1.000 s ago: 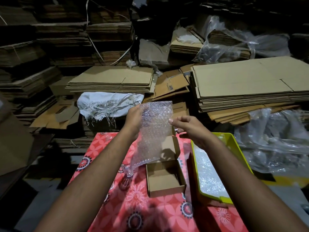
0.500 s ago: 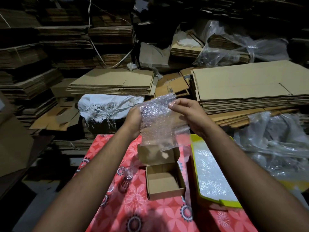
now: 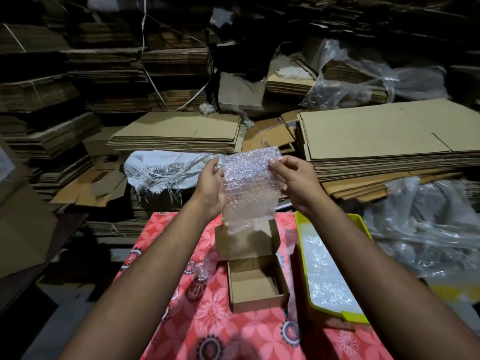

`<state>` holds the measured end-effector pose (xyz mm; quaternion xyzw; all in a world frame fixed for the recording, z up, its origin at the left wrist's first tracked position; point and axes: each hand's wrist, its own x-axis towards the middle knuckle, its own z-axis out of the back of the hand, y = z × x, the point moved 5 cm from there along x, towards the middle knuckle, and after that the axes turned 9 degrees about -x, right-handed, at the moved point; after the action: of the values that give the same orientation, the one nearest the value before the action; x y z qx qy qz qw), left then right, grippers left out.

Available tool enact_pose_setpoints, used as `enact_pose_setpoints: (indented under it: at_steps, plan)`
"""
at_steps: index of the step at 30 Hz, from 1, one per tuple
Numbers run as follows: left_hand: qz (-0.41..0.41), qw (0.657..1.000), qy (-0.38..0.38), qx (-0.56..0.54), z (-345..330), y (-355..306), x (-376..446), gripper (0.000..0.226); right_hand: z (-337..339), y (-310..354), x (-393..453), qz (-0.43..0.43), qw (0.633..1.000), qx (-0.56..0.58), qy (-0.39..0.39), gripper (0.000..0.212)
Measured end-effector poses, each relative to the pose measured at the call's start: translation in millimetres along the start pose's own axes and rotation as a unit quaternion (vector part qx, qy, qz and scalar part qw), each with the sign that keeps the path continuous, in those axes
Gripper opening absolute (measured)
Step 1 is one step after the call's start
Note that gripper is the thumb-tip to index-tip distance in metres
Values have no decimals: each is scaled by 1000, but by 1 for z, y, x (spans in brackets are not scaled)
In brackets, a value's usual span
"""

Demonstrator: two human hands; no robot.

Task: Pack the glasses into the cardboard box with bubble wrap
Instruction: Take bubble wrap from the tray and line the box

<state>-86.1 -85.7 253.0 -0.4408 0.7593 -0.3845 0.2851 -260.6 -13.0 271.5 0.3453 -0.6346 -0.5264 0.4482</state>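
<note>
Bubbly clear wrap — pinched between left hand and right hand.

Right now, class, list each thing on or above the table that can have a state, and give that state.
Cardboard box: open, lid flap up, nothing inside.
Bubble wrap sheet: held up over the box, hanging down.
Left hand: grips the sheet's left edge.
Right hand: pinches the sheet's top right corner.
Glass: upright, unwrapped, left of the box.
Green tray: holds more bubble wrap.
</note>
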Motion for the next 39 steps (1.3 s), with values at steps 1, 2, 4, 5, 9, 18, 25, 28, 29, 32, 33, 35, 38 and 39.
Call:
enact_pose_setpoints:
  at_steps: [1,2,4,5,9,18,25,28,29,32,33,35,38,39]
  plan:
    - [9,1000,21,17,-3,0,-5,107,1,0,0,2,1000,-11,-15,15]
    - [11,999,36,20,-8,1,-13,103,3,-1,-1,3,999,-21,-31,15]
    - [-15,998,48,35,-16,5,-20,61,7,-1,-2,4,997,-34,-64,17]
    - [-32,996,48,63,-17,9,-21,55,9,-1,-3,7,996,-46,-76,19]
    - [-75,991,19,106,-8,17,-15,27,9,-2,-11,14,994,-75,-80,21]
    - [-119,979,-13,164,-3,16,-18,28,4,-31,-27,-5,975,-185,124,40]
    - [-101,959,93,246,10,29,-23,28,15,-33,-29,40,964,-244,99,18]
    - [-143,956,84,243,12,26,-25,17,11,-35,-36,-10,956,-193,220,28]
    - [-147,956,76,243,15,25,-24,16,10,-34,-38,-7,954,-187,234,32]
    - [-136,966,64,212,17,23,-24,21,10,-31,-38,-8,968,-137,212,29]
    - [-130,968,60,206,18,22,-23,23,11,-33,-36,-15,973,-117,197,29]
    - [-121,967,70,212,18,21,-25,16,15,-38,-33,-24,980,-85,176,34]
    - [-144,957,78,238,12,17,-28,15,14,-39,-35,-12,974,-116,193,40]
    - [-152,956,78,238,13,17,-28,16,14,-36,-36,12,969,-139,203,45]
